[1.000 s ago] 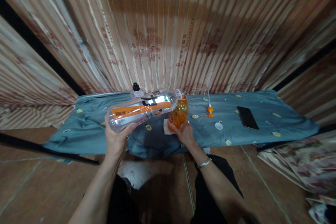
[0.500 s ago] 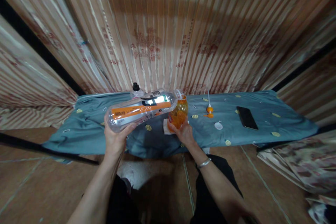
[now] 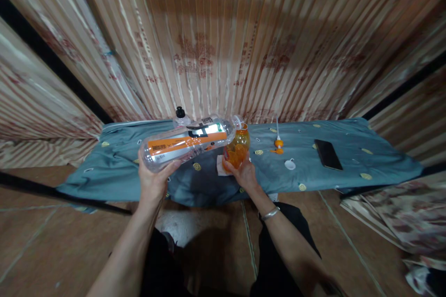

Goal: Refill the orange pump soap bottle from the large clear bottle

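My left hand (image 3: pixel 153 180) grips the base of a large clear plastic bottle (image 3: pixel 188 144) with an orange label. The bottle lies almost level, its open neck tipped over the mouth of a small orange bottle (image 3: pixel 237 147). My right hand (image 3: pixel 245 174) is wrapped round the lower part of that orange bottle, which stands on a blue-grey cloth (image 3: pixel 348 176). A folded white paper (image 3: pixel 220 167) lies just left of the orange bottle.
An orange pump head with a white tube (image 3: pixel 278 145) and a white cap (image 3: pixel 289 164) lie to the right on the cloth. A black phone (image 3: pixel 328 154) rests further right. A small black-capped bottle (image 3: pixel 180 118) stands at the back. Striped curtains hang behind.
The view has shifted slightly; the large bottle and both hands sit a little higher in the picture. The hands keep the same hold.
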`<state>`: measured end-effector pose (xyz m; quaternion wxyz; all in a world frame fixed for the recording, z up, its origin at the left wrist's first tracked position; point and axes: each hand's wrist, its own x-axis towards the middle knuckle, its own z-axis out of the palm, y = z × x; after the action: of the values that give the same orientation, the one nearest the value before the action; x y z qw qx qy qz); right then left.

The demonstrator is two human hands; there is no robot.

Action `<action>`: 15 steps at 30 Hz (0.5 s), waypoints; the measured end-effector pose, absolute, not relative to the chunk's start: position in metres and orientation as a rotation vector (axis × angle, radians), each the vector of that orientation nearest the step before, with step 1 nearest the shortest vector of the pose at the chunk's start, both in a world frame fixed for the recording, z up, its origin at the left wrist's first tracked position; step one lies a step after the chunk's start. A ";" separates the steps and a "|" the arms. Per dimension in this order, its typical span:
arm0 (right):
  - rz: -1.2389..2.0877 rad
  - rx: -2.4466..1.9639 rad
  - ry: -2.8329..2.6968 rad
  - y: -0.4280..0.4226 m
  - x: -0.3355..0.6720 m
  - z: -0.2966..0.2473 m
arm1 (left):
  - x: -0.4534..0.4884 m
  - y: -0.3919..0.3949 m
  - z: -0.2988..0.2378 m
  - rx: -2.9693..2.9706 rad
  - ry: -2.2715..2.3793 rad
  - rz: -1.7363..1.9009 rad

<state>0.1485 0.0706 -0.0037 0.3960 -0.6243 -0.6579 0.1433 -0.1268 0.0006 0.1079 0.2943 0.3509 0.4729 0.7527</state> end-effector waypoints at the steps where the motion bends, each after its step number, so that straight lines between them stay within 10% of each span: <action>1: 0.413 -1.597 -1.663 0.070 0.149 -0.002 | -0.128 0.001 0.107 0.940 1.261 2.003; 15: 0.617 -1.665 -1.586 0.067 0.144 0.017 | -0.126 0.000 0.107 0.947 1.260 1.991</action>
<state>0.1441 0.0671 0.0170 0.3713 -0.6493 -0.6185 0.2407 -0.1263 -0.0004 0.1075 0.2965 0.3563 0.4740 0.7487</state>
